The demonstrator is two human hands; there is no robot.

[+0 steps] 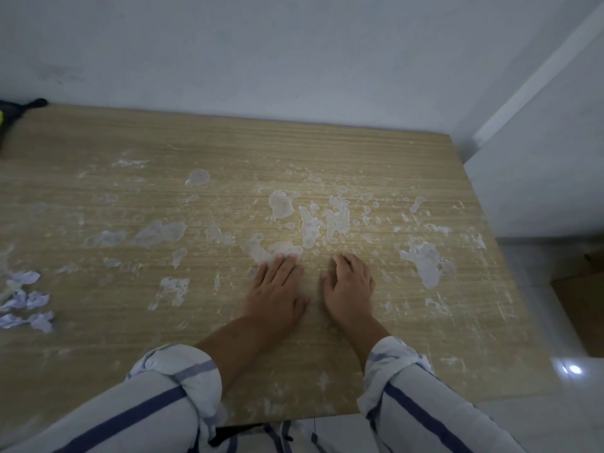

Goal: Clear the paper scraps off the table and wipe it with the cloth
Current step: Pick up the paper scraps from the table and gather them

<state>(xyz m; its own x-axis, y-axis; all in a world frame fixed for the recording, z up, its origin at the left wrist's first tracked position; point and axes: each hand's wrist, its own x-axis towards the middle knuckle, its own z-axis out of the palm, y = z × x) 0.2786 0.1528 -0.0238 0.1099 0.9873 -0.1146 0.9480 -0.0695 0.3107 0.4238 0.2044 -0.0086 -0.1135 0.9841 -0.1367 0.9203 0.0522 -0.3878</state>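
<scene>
Well left of the left hand [276, 291] lie the paper scraps [27, 302], so it is nearer. Both hands rest empty on the table [130, 354], left flat, right hand [349, 284] loosely curled.

We rest both hands side by side on the light wood-grain table [327, 152], its top blotched with whitish dried patches. Our left hand [276, 289] lies flat, fingers straight; our right hand [349, 286] sits just beside it, fingers bent, tips on the wood. Crumpled white paper scraps [26, 302] cluster at the left edge, well apart from both. A brown cardboard box [585, 299] stands on the pale floor at right.
</scene>
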